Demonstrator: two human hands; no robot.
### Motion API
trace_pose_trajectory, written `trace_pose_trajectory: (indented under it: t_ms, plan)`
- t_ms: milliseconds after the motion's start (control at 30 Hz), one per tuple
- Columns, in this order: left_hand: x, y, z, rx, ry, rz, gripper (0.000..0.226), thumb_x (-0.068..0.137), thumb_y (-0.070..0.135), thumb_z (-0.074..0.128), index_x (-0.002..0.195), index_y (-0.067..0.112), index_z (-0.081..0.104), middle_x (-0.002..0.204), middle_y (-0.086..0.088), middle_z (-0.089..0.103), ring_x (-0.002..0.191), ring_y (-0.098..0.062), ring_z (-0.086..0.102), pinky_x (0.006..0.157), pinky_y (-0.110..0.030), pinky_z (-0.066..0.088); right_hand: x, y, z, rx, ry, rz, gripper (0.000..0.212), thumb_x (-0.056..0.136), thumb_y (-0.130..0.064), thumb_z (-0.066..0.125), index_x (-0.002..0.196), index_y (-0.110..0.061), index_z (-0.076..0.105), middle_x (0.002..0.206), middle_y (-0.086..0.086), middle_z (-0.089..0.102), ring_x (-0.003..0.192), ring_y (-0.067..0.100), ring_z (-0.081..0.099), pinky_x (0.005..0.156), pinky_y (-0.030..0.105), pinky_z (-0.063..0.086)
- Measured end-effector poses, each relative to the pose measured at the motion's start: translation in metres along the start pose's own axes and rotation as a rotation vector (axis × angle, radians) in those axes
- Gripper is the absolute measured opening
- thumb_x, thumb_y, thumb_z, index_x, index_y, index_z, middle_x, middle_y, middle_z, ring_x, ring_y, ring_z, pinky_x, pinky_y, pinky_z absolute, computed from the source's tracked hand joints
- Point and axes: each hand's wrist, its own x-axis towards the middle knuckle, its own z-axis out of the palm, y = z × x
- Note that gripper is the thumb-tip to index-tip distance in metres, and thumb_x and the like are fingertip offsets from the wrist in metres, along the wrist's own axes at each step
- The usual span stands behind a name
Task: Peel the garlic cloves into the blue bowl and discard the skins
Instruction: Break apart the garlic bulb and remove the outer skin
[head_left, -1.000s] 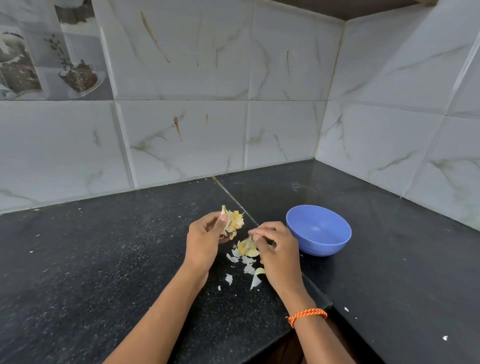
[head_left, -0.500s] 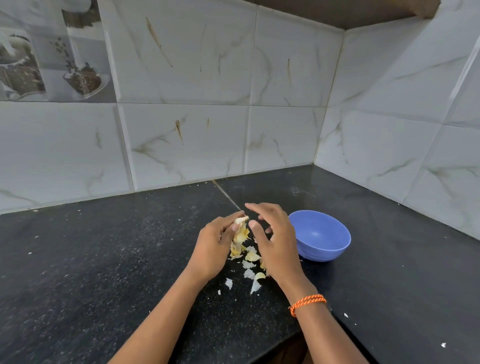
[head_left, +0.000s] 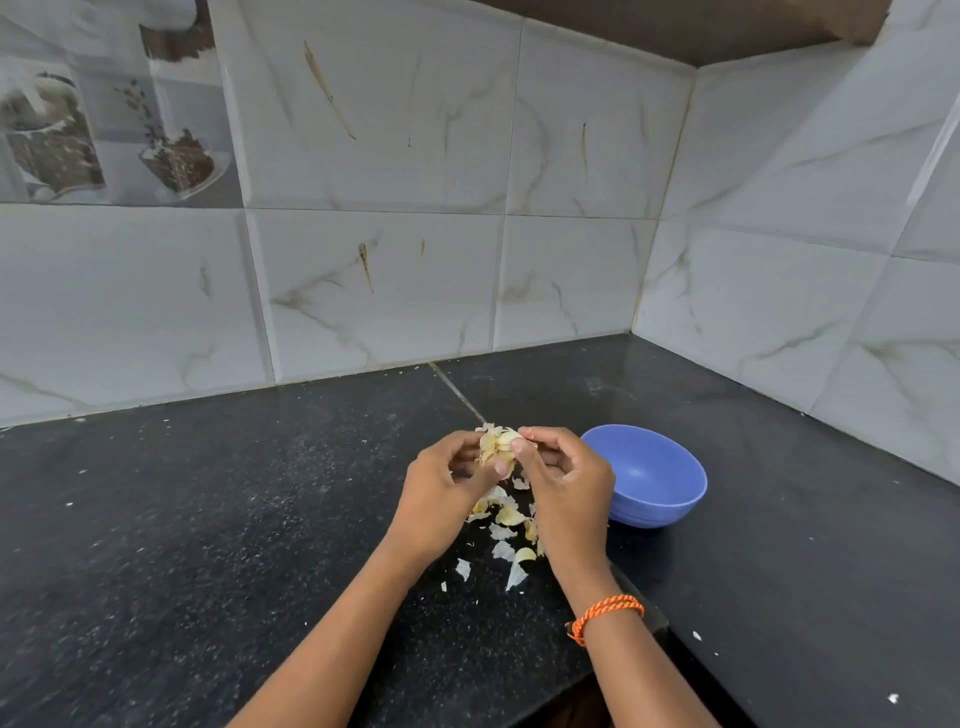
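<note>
Head view: garlic (head_left: 497, 446) held above the black counter (head_left: 208, 519), mostly covered by fingers, so its long axis and pointing direction can't be read. Left hand (head_left: 441, 499) and right hand (head_left: 563, 486) both pinch it with curled fingertips. Skins (head_left: 506, 525) scattered below. Blue bowl (head_left: 654, 478) just right, contents partly hidden. No legible text.

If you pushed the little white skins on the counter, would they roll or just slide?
Probably slide or flutter, not roll. The skins look thin, flaky and curled, lying flat-ish on the smooth black counter, so they likely weigh almost nothing. A breath might scatter them. They would likely crumple or tear if pinched.
</note>
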Motion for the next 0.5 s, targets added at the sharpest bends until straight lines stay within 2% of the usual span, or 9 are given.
trace_pose_trajectory:
  t_ms: [67,133,200,300,400,500]
  plan:
    - [0.001,-0.001,0.000,0.075,0.020,0.024,0.031,0.094,0.059,0.074,0.097,0.028,0.078,0.088,0.003,0.077,0.086,-0.025,0.071,0.078,-0.045,0.058,-0.004,-0.001,0.002,0.019,0.022,0.016,0.008,0.096,-0.018,0.081,0.104,-0.018,0.082,0.096,-0.013,0.080,0.091,0.009,0.077,0.079,0.036,0.066]
    - [0.002,-0.003,-0.001,0.097,0.057,0.025,0.031,0.098,0.052,0.073,0.085,0.024,0.076,0.080,0.000,0.074,0.079,-0.025,0.069,0.076,-0.047,0.056,-0.007,-0.001,0.003,0.032,0.029,0.023,0.007,0.096,-0.019,0.081,0.103,-0.018,0.082,0.096,-0.012,0.079,0.091,0.009,0.077,0.078,0.036,0.067]
    - [0.003,-0.004,-0.003,0.098,0.068,0.026,0.029,0.100,0.044,0.074,0.082,0.021,0.074,0.076,-0.003,0.073,0.073,-0.020,0.066,0.073,-0.042,0.053,-0.008,0.000,0.003,0.051,0.010,0.035,0.007,0.097,-0.021,0.080,0.103,-0.019,0.080,0.096,-0.012,0.079,0.093,0.011,0.077,0.078,0.038,0.067]
    - [0.004,-0.007,-0.004,0.112,0.059,0.079,0.032,0.103,0.044,0.072,0.080,0.021,0.068,0.073,-0.004,0.070,0.069,-0.016,0.059,0.069,-0.037,0.047,-0.008,0.002,0.002,0.072,-0.062,0.048,0.009,0.100,-0.022,0.075,0.108,-0.019,0.078,0.102,-0.012,0.078,0.097,0.014,0.076,0.079,0.039,0.067]
    - [0.003,-0.006,-0.005,0.137,0.038,0.136,0.036,0.102,0.052,0.066,0.081,0.023,0.066,0.072,-0.002,0.068,0.070,-0.025,0.062,0.067,-0.038,0.047,-0.007,0.002,-0.003,0.083,-0.182,0.065,0.020,0.105,-0.024,0.068,0.124,-0.025,0.076,0.111,-0.012,0.077,0.103,0.012,0.075,0.084,0.032,0.065]
    - [0.003,-0.004,-0.005,0.150,0.036,0.154,0.032,0.104,0.047,0.066,0.082,0.024,0.066,0.072,-0.001,0.068,0.072,-0.027,0.062,0.069,-0.043,0.050,-0.003,0.002,-0.008,0.080,-0.249,0.075,0.021,0.106,-0.025,0.066,0.122,-0.027,0.079,0.105,-0.015,0.079,0.095,0.008,0.073,0.080,0.024,0.060]
